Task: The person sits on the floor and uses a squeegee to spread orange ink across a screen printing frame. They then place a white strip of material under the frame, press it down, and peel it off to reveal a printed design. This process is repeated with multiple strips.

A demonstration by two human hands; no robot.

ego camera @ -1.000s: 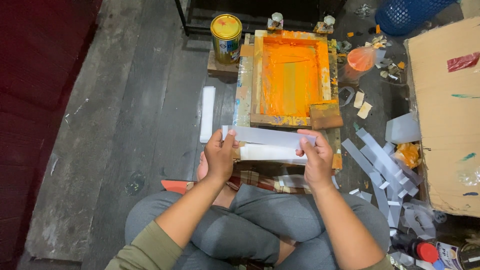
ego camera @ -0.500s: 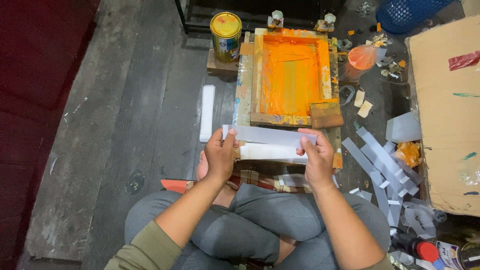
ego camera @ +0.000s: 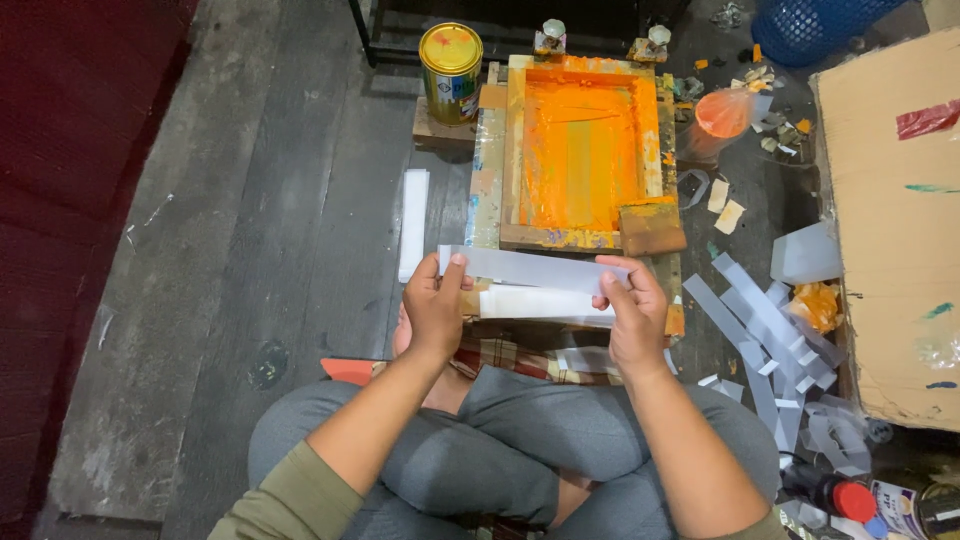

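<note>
pinching the grey strip at each end, left hand and right hand closed on it; wet orange ink in the screen frame just ahead could smear it if i dip.

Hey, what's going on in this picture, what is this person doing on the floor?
A person sits cross-legged on a dark wooden floor, holding a long pale strip stretched between both hands: the left hand grips one end, the right hand the other. Just beyond it lies a wooden frame covered in orange paint, with a yellow-lidded can beside it. More cut strips lie scattered to the right, next to a sheet of cardboard.
</note>
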